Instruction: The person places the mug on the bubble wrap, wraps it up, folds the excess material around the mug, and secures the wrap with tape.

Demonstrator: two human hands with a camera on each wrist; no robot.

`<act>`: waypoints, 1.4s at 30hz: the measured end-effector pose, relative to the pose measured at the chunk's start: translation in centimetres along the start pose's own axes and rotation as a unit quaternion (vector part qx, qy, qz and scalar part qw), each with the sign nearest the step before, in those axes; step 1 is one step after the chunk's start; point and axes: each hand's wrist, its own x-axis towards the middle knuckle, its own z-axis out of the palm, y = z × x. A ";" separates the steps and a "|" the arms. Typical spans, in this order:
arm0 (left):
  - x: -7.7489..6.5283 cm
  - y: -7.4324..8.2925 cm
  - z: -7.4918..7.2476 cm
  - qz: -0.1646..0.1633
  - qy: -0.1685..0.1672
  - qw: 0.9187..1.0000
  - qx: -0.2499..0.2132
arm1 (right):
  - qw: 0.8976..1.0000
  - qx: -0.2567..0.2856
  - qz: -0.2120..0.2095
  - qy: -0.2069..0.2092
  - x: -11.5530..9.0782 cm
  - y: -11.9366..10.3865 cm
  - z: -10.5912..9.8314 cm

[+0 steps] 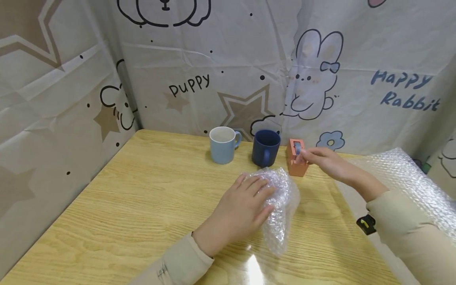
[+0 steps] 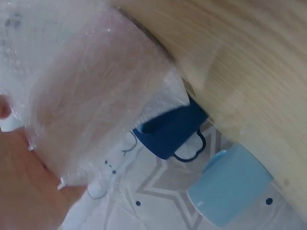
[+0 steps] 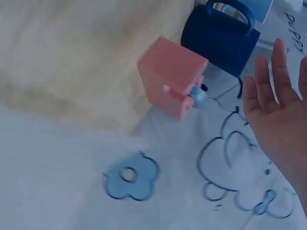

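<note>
My left hand (image 1: 244, 206) rests with spread fingers on a bubble-wrapped bundle (image 1: 281, 221) on the table; its contents cannot be made out. In the left wrist view, the clear wrap (image 2: 105, 96) hides much of the scene above the palm. At the pink tape dispenser (image 1: 298, 169), my right hand (image 1: 327, 162) pinches at the tape end with thumb and finger; the strip itself is hard to see. In the right wrist view, several fingers (image 3: 283, 81) extend beside the dispenser (image 3: 168, 72), while the thumb is outside the frame.
A light blue mug (image 1: 222, 148) and a dark blue mug (image 1: 265, 148) stand upright near the back edge. A large bubble-wrap sheet (image 1: 402, 178) covers the right side. A printed cloth (image 1: 178, 51) hangs behind the wooden table (image 1: 149, 190).
</note>
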 end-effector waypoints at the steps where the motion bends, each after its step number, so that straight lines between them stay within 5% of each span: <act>1: 0.0 -0.2 0.0 0.003 -0.001 1.000 -0.004 | 0.999 -0.021 -0.021 -0.012 0.2 -0.6 -0.2; 6: 0.1 -0.9 0.2 0.019 0.008 1.000 -0.016 | 0.988 -0.077 -0.125 -0.056 1.6 -3.2 -0.7; 14: 0.2 -0.9 0.2 0.024 0.021 0.999 -0.025 | 0.950 -0.207 -0.226 -0.059 5.0 -4.7 1.0; 24: 0.1 -0.7 0.1 0.021 0.020 0.999 -0.017 | 0.927 -0.314 -0.194 -0.068 6.2 -4.4 2.7; 35: 0.1 -0.8 0.1 0.018 0.014 1.000 -0.012 | 0.908 -0.344 -0.227 -0.073 5.9 -3.9 2.5; 42: 0.1 -0.7 0.2 0.016 0.013 1.000 -0.014 | 0.887 -0.383 -0.247 -0.069 6.1 -3.6 2.7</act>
